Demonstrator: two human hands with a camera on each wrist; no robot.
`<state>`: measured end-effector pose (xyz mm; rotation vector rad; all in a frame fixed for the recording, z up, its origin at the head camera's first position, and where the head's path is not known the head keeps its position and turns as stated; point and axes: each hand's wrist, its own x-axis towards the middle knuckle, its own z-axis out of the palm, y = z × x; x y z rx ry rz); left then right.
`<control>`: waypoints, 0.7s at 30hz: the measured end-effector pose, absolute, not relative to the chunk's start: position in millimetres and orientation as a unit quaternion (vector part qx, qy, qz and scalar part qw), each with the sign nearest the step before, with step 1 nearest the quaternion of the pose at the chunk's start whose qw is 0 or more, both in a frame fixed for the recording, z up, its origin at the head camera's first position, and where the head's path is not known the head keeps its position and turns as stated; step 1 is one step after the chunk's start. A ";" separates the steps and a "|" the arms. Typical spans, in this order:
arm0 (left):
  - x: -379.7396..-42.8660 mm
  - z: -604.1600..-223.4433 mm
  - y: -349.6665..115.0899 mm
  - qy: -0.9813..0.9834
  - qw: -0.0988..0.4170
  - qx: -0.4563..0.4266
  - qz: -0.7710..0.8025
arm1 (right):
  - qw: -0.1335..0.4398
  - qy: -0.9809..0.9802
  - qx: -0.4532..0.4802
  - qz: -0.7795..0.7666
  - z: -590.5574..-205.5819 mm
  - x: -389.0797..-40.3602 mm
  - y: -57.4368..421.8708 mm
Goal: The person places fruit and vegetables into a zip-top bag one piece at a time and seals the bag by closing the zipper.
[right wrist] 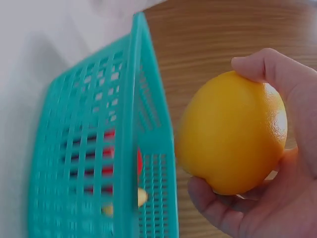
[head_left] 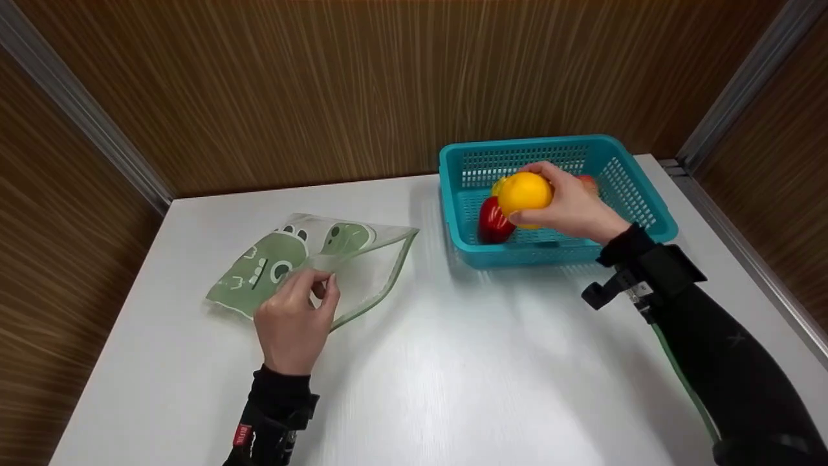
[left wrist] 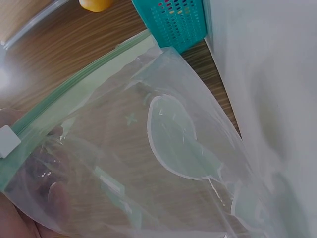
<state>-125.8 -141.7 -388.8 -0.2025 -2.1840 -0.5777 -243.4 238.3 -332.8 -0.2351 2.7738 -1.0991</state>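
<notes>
My right hand point(head_left: 569, 206) grips an orange point(head_left: 524, 194) over the teal basket point(head_left: 511, 257), its fingers and thumb spread around the fruit. In the right wrist view the orange point(right wrist: 230, 131) appears beside the basket's rim point(right wrist: 133, 99). A glossy red item point(head_left: 493, 223), part of something yellow point(head_left: 498, 186) and a reddish piece point(head_left: 587, 182) lie inside the basket, partly hidden by the hand and orange. On the left, my left hand point(head_left: 296, 320) pinches the near edge of a clear zip bag point(head_left: 259, 272) printed with green cartoon figures. Its mouth gapes toward the basket.
The white table point(head_left: 440, 369) carries the bag at the left and the basket at the back right. Brown wood-grain panels point(head_left: 310, 97) rise behind and at both sides. A white slider point(left wrist: 7, 141) sits on the bag's green zip strip point(left wrist: 74, 82).
</notes>
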 end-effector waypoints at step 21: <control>-129.0 -387.8 -134.2 -0.873 0.417 -0.086 -0.238 | 0.010 0.846 -0.169 -0.506 -363.4 -191.3 126.3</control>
